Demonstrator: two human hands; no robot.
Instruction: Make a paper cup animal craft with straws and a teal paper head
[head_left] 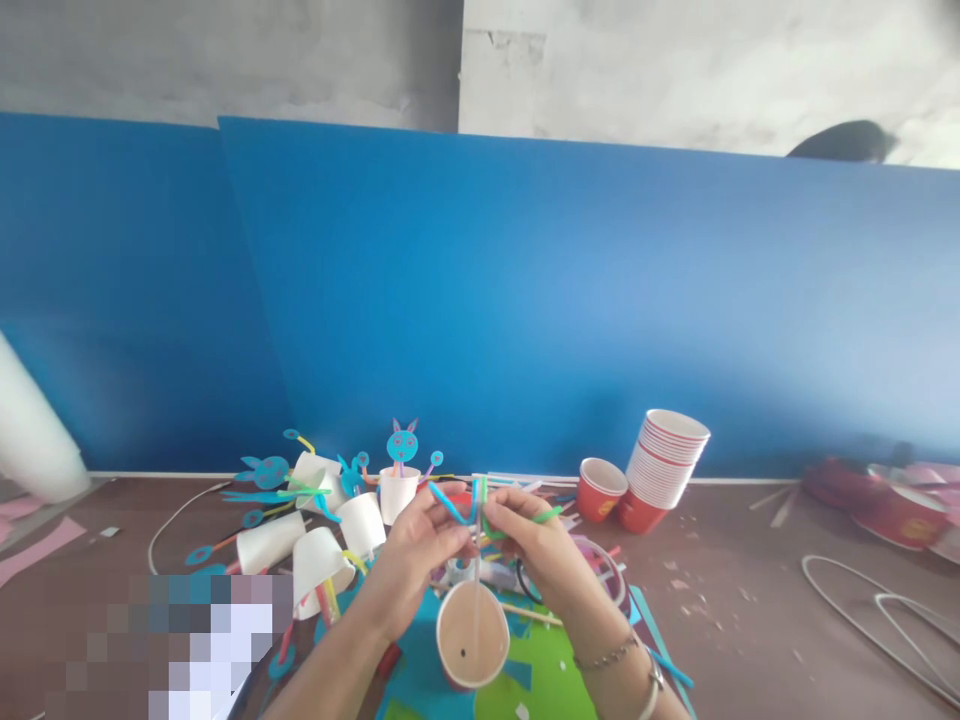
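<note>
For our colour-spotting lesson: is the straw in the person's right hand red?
No, the straw pinched in the right hand is green.

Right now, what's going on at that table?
A person's left hand pinches a bent blue straw, and the right hand pinches a bent green straw, close together. An open paper cup stands nearer the wearer, on coloured sheets. White cups with blue paper shapes stand or lie to the left; a stack of cups stands to the right.
</note>
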